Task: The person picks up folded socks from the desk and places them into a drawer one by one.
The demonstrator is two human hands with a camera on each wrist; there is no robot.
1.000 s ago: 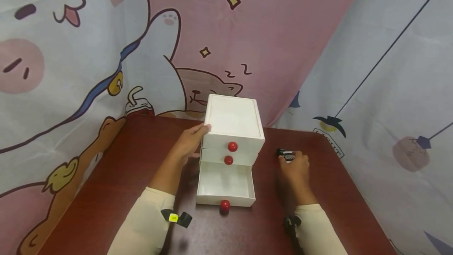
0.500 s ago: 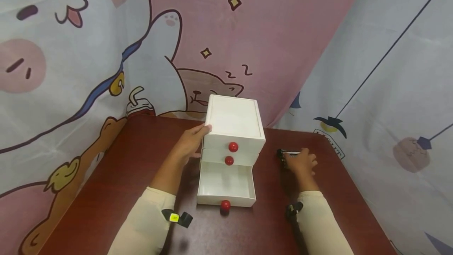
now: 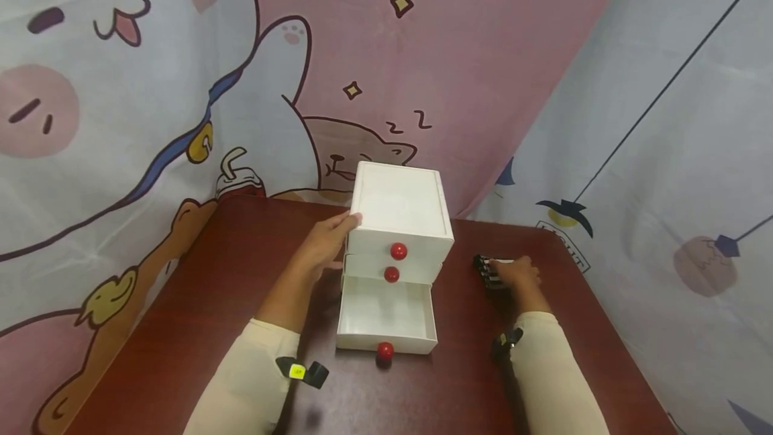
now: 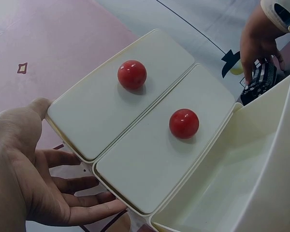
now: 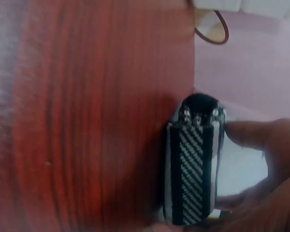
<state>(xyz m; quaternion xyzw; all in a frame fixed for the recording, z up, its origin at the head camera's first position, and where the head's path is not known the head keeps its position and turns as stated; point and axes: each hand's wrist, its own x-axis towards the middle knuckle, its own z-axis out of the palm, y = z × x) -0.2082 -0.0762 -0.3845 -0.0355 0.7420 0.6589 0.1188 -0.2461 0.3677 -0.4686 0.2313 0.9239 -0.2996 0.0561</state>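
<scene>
The right hand (image 3: pixel 518 274) is pinching a black case (image 3: pixel 486 272) with a woven pattern between thumb and fingers; the case is lying on the table (image 3: pixel 181 327), well to the right of the cabinet (image 3: pixel 398 210). The left hand (image 3: pixel 325 242) is lying flat with straight fingers against the left wall of the cabinet. Nothing is standing between the case and the drawer (image 3: pixel 386 317). The bottom drawer is pulled out and is showing only its white floor, while the two upper drawers, each with a red knob (image 3: pixel 398 251), are closed. Compared with a second ago, the right hand is sitting lower over the case and the case is slightly turned; the left hand is staying in its place.
</scene>
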